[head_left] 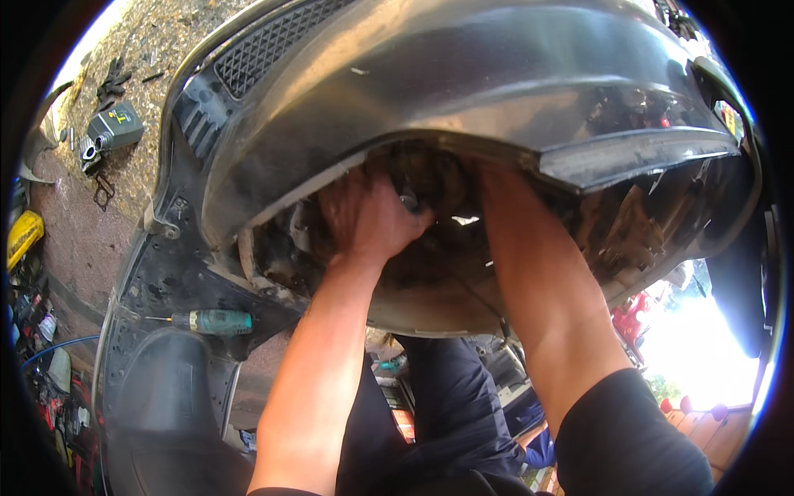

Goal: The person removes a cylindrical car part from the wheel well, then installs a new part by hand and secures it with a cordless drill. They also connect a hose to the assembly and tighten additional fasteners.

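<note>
A dark glossy curved body panel (447, 66) of a vehicle, likely a scooter, spans the upper view, with a shadowed cavity of grimy parts along its underside. My left hand (372, 217) is inside that opening, fingers curled in among the parts, thumb beside a small shiny metal piece (408, 202); what it grips I cannot make out. My right forearm (538, 281) reaches up under the panel's edge, so its hand and fingers are hidden in the dark. A green, slim tool (219, 321) with a thin bit lies on the black footboard (149, 273), left of my left forearm.
A black seat-like part (161, 397) is at lower left. On the speckled ground (157, 41) lie a dark container (117, 124) and small parts. A yellow object (25, 238), blue hose (62, 347) and clutter fill the left edge. Another person's hand (533, 434) shows low right.
</note>
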`<state>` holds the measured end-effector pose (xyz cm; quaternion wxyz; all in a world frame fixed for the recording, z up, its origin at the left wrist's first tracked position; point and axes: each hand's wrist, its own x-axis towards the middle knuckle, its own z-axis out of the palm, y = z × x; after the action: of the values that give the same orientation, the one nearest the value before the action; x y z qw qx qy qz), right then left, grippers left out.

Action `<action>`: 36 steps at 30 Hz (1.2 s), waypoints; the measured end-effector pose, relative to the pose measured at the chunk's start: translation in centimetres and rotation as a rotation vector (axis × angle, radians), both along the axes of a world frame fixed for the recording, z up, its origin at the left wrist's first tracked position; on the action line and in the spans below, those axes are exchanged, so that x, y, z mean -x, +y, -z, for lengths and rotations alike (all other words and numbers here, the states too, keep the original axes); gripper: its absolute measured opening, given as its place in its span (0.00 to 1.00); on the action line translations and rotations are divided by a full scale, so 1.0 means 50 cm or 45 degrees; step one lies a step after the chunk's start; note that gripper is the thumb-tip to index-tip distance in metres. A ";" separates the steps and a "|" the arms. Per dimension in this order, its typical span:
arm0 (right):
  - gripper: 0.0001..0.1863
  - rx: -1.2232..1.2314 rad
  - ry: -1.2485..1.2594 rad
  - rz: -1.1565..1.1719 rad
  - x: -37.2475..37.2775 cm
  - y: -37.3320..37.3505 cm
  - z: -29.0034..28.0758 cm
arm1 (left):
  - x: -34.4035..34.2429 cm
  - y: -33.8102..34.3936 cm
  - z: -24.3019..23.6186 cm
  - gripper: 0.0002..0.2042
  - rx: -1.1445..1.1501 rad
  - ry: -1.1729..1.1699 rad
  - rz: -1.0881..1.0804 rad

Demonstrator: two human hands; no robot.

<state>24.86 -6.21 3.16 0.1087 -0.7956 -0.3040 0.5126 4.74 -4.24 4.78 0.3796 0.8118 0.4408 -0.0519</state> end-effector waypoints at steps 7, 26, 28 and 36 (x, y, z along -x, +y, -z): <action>0.26 -0.013 -0.011 0.022 0.005 -0.010 -0.004 | 0.007 0.009 -0.007 0.45 0.166 0.019 0.038; 0.27 -0.030 -0.244 0.079 0.039 -0.029 0.041 | 0.150 -0.106 -0.086 0.22 0.458 -0.280 -0.717; 0.28 -0.041 -0.314 0.111 0.054 -0.042 0.051 | 0.163 -0.122 -0.084 0.21 0.548 -0.231 -0.793; 0.17 -0.016 -0.700 0.138 0.073 -0.041 0.064 | 0.185 -0.132 -0.055 0.15 0.455 -0.141 -0.793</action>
<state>21.21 -8.26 -0.03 0.0542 -0.9192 -0.2823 0.2691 -4.52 -10.82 7.53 0.5363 0.5609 0.6298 0.0341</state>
